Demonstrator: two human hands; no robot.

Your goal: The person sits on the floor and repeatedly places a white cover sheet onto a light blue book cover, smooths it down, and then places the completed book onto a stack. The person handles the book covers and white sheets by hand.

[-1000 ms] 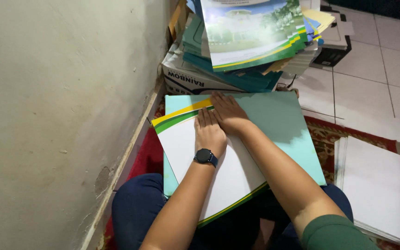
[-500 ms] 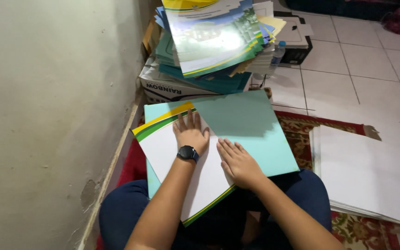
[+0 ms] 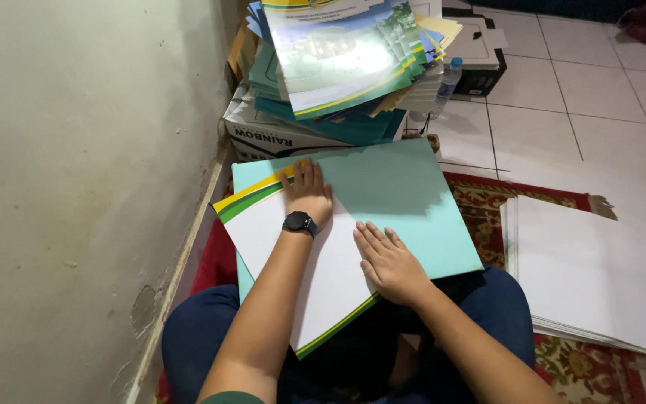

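A large light-teal folder [image 3: 405,202] lies open on my lap, and a white sheet [image 3: 323,277] with a yellow and green edge stripe rests on it at a slant. My left hand [image 3: 308,196], with a black watch on the wrist, presses flat on the sheet's upper part near the stripe. My right hand [image 3: 387,262] lies flat with fingers spread on the sheet's right side, close to where it meets the teal surface. Neither hand grips anything.
A tall pile of glossy printed folders [image 3: 342,63] sits on a cardboard box [image 3: 278,138] just ahead. A stack of white sheets [image 3: 600,273] lies on the patterned rug [image 3: 487,202] to the right. A wall [image 3: 76,187] runs along the left. A plastic bottle [image 3: 447,84] and a dark box stand on the tiled floor.
My right hand has slid from the top of the sheet beside my left hand down toward me, along the sheet's right side. My left hand stays pressed near the stripe.
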